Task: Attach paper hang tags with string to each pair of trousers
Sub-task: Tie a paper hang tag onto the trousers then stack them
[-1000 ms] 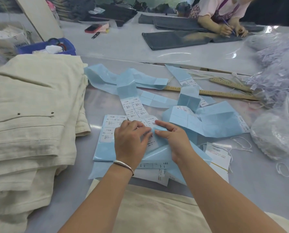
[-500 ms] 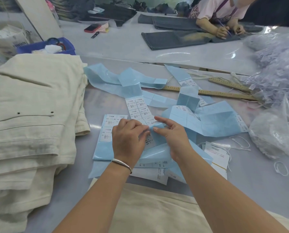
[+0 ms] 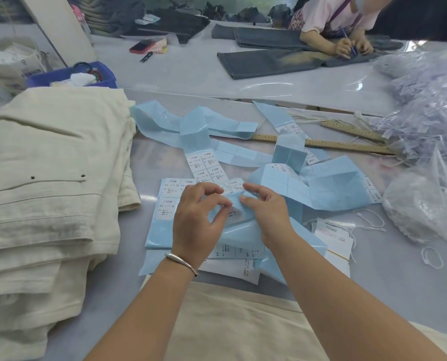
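Blue backing strips (image 3: 329,188) with white size stickers (image 3: 204,165) lie across the table's middle. My left hand (image 3: 197,220) and my right hand (image 3: 265,211) meet over one strip; both pinch it between thumb and fingertips, and a white sticker shows between them. White paper hang tags (image 3: 333,239) with string loops (image 3: 370,220) lie just right of my right hand. A stack of folded cream trousers (image 3: 48,178) sits at the left. Another cream pair (image 3: 243,324) lies at the near edge under my forearms.
Wooden rulers (image 3: 347,145) lie beyond the strips. Clear plastic bags (image 3: 425,199) with pale purple fasteners pile up at the right. A blue bin (image 3: 74,74) stands behind the cream stack. On the far table another person's hands (image 3: 352,46) work on grey trousers (image 3: 269,62); a phone (image 3: 143,45) lies there.
My hands have lifted slightly off the strip, and the fingers have curled into a pinch. The strip between them has bunched up, with a sticker edge raised.
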{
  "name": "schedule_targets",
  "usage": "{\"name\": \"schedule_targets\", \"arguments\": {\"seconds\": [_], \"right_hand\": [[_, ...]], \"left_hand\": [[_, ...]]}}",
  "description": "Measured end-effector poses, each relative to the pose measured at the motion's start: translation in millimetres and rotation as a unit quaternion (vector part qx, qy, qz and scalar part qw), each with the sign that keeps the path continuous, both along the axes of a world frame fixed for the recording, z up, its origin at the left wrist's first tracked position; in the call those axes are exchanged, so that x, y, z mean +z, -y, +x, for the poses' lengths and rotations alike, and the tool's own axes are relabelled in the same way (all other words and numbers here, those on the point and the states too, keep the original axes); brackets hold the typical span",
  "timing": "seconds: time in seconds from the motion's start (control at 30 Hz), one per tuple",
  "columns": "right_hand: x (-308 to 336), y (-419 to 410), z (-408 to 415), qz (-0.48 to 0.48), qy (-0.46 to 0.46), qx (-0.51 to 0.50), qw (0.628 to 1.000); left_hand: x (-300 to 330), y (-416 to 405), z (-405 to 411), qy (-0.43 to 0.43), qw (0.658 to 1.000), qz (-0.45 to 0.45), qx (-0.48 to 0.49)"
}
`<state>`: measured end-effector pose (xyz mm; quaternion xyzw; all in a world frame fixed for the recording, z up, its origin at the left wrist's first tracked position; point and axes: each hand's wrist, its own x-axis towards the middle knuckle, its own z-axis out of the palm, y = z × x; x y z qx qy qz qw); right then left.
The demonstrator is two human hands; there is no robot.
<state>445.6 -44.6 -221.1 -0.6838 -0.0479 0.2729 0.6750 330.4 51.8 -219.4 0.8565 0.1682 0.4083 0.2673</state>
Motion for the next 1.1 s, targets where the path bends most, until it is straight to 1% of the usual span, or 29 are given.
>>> {"name": "schedule_targets", "arguments": {"seconds": [0.07,0.13,0.2,0.23,0.3,0.37,0.4,0.43,0.5,0.57,0.63,0.73,0.8,0.87,0.97,1.1], "right_hand": [[-5.0,-2.2,4.1,-0.026,0.012,-0.013,1.0],[-10.6,-5.0,8.5,-0.082,0.05,-0.02,0.995],[-10.9,-6.0,10.8,-0.144,0.101,0.003,0.984],[-8.7,-5.1,10.7,-0.17,0.126,0.031,0.977],[1.3,-1.2,9.8,-0.243,0.185,0.103,0.947],[20.5,8.1,7.2,-0.303,0.254,0.134,0.909],[31.6,17.5,4.8,-0.305,0.279,0.127,0.902],[42.0,31.6,2.4,-0.286,0.299,0.111,0.904],[58.6,73.6,-5.7,-0.204,0.333,0.065,0.918],[68.0,130.9,-12.2,-0.141,0.359,0.022,0.922],[62.7,189.5,-10.3,-0.154,0.349,-0.011,0.924],[35.7,268.5,8.2,-0.227,0.276,-0.065,0.932],[19.1,311.0,22.5,-0.262,0.239,-0.081,0.932],[7.2,344.1,33.9,-0.276,0.223,-0.096,0.93],[-4.5,375.1,51.8,-0.285,0.223,-0.11,0.926],[-14.5,392.1,88.1,-0.311,0.236,-0.077,0.917]], "left_hand": [[7.5,2.2,-9.9,0.013,0.997,-0.077,0.005],[16.5,3.7,-23.8,0.044,0.987,-0.15,0.021],[26.9,3.4,-37.8,0.08,0.972,-0.216,0.038],[32.1,3.4,-44.1,0.093,0.962,-0.252,0.042],[42.5,5.4,-53.3,0.109,0.937,-0.329,0.033],[54.3,12.6,-59.8,0.115,0.919,-0.378,0.002],[60.5,18.4,-62.3,0.114,0.912,-0.393,-0.016],[66.1,25.6,-63.8,0.113,0.905,-0.409,-0.032],[73.3,41.3,-64.5,0.104,0.885,-0.45,-0.06],[77.1,64.6,-58.5,0.082,0.859,-0.494,-0.103],[75.6,97.8,-45.6,0.039,0.847,-0.511,-0.142],[66.8,165.3,-17.3,-0.038,0.849,-0.49,-0.193],[58.9,211.4,3.9,-0.07,0.849,-0.48,-0.209],[51.9,248.6,23.6,-0.08,0.85,-0.479,-0.205],[47.2,282.7,46.6,-0.088,0.849,-0.487,-0.184],[40.8,309.1,62.0,-0.092,0.856,-0.489,-0.141]]}}
